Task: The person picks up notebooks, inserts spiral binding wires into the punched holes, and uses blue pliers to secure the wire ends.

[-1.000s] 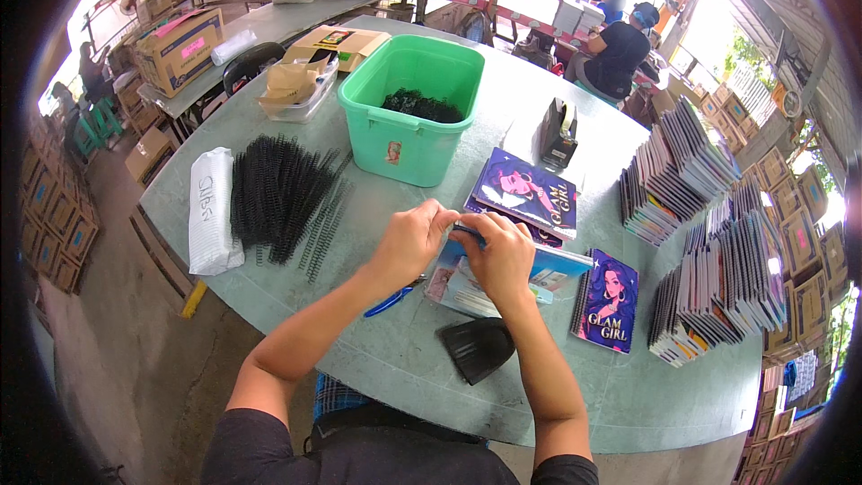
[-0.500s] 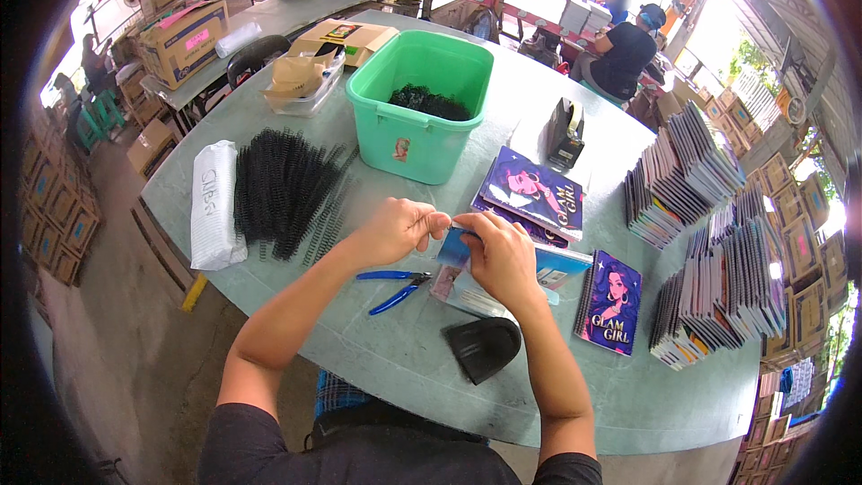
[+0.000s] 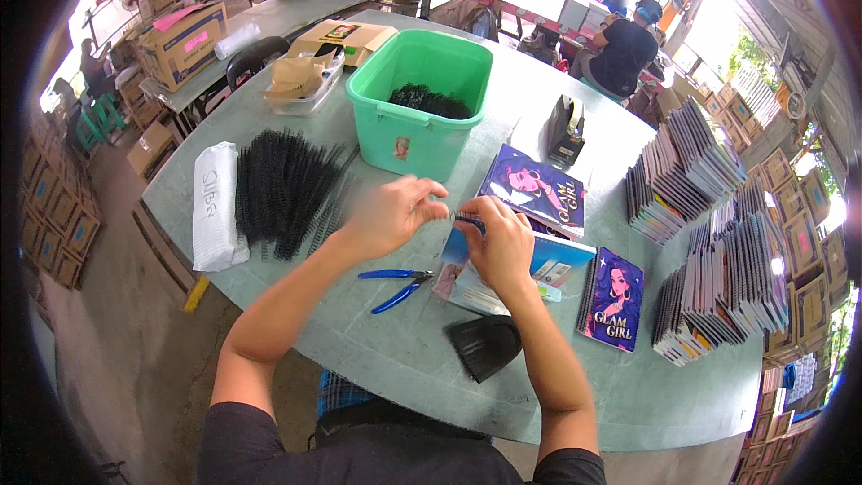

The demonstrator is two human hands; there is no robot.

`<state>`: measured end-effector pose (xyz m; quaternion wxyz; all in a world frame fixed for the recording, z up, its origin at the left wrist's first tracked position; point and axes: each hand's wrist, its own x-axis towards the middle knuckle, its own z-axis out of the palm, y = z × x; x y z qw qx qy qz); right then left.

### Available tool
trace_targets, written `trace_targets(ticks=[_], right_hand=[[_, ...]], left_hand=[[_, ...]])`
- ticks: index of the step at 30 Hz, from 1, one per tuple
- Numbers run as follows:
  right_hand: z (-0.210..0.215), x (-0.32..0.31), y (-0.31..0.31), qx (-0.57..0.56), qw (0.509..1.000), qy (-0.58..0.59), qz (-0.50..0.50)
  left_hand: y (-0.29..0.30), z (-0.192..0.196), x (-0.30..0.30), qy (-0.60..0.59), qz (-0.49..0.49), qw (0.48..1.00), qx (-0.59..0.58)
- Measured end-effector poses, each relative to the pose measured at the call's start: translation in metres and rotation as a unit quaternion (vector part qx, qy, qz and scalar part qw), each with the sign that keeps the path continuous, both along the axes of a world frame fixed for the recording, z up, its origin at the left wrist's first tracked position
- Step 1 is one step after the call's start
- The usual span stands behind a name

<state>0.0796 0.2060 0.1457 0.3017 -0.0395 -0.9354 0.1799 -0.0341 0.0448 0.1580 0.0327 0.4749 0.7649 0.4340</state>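
Observation:
My right hand (image 3: 496,241) is closed on the upper edge of a blue notebook (image 3: 561,260), where a bit of dark spiral coil shows at the fingertips. Just left of it, my left hand (image 3: 395,216) is raised, thumb and fingers apart, with nothing visible between them. Below the hands, blue-handled cutters (image 3: 395,292) lie on the table. Under the notebook is a clear item (image 3: 480,292), partly hidden by my right arm. Behind it sit purple notebooks (image 3: 534,184) with a drawn figure on the cover, and another purple notebook (image 3: 611,296) lies to the right.
Black spiral coils (image 3: 285,193) lie at left beside a white wrapped bundle (image 3: 217,207). A green bin (image 3: 417,139) holds more coils. Stacked spiral notebooks (image 3: 723,287) line the right side. A tape dispenser (image 3: 566,130) and a black curved object (image 3: 485,348) are also there. A person (image 3: 624,45) sits farther back.
My left hand has moved slightly up and away from the right hand, and its fingers have opened. The right hand still grips the notebook, which has shifted slightly.

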Motion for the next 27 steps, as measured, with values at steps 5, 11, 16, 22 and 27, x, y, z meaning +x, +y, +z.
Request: trace_targets(ticks=[5, 11, 16, 22, 27], right_hand=[[0.004, 0.004, 0.0, -0.094, 0.995, -0.026, 0.027], [0.007, 0.005, 0.003, -0.14, 0.986, 0.037, 0.078], [0.004, -0.004, -0.009, -0.054, 0.995, 0.074, 0.032], [0.001, 0.055, 0.055, -0.026, 0.998, 0.009, -0.053], [0.0, 0.057, 0.044, -0.034, 0.998, 0.005, -0.044]], left_hand=[[0.004, -0.005, 0.002, 0.161, 0.025, 0.978, 0.13], [0.029, -0.071, 0.088, 0.164, -0.062, 0.965, -0.194], [0.066, -0.137, 0.131, 0.012, -0.207, 0.969, -0.137], [0.019, 0.001, 0.055, 0.084, 0.111, 0.952, 0.272], [0.006, -0.002, 0.043, 0.193, 0.067, 0.971, 0.122]])
